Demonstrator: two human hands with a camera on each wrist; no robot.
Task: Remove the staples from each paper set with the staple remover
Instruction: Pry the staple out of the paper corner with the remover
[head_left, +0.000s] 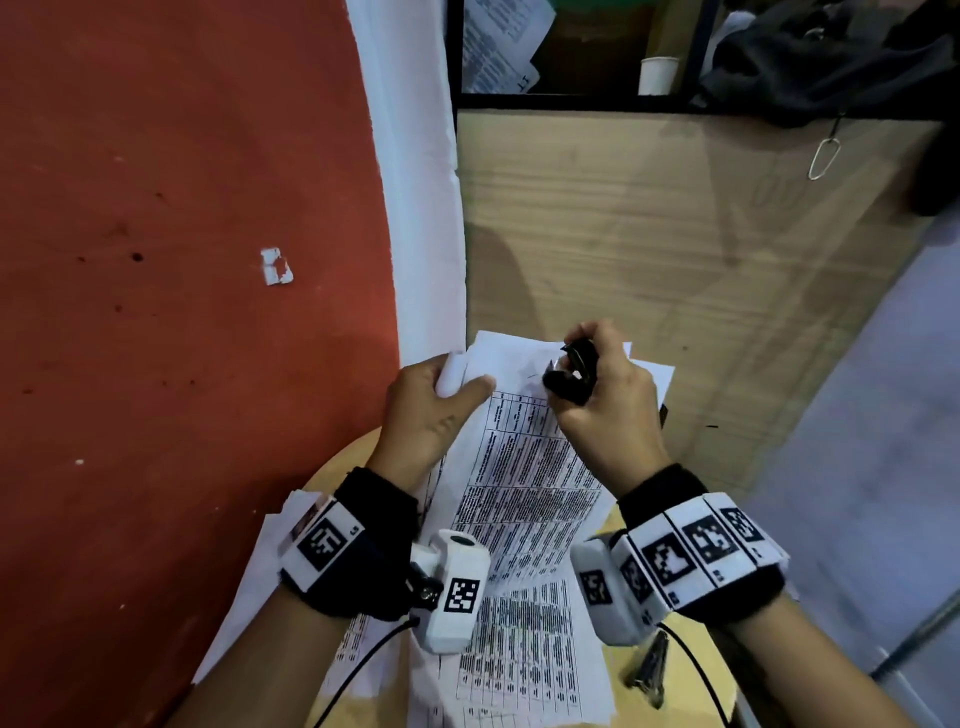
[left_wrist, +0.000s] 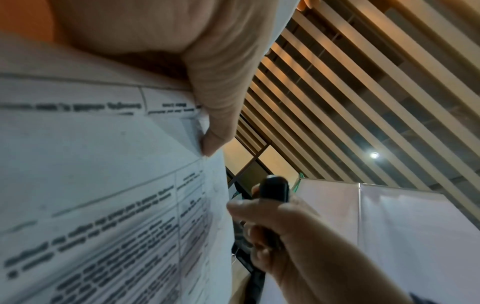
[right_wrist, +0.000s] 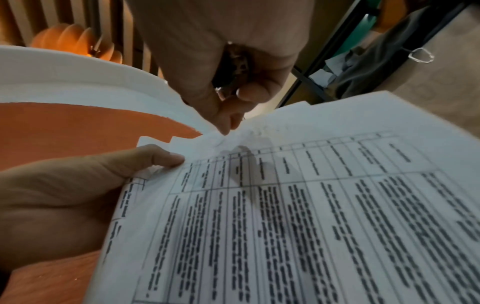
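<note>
Two hands share the work in the head view: the left hand (head_left: 434, 410) pinches the rolled-back top corner of a paper set (head_left: 524, 467), while the right hand (head_left: 602, 400), just beside it, is curled around the black staple remover (head_left: 569, 376) above that corner. More printed sheets (head_left: 519, 654) lie below both wrists on the wooden table (head_left: 623, 670); whether those are already unstapled cannot be told.

From the left wrist, the thumb (left_wrist: 218, 107) presses the sheet's edge, the remover (left_wrist: 274, 191) hanging close by.

From the right wrist, fingertips (right_wrist: 224, 125) touch the torn-looking corner; no staple is plainly visible, so this set seems nearly or just finished.
</note>
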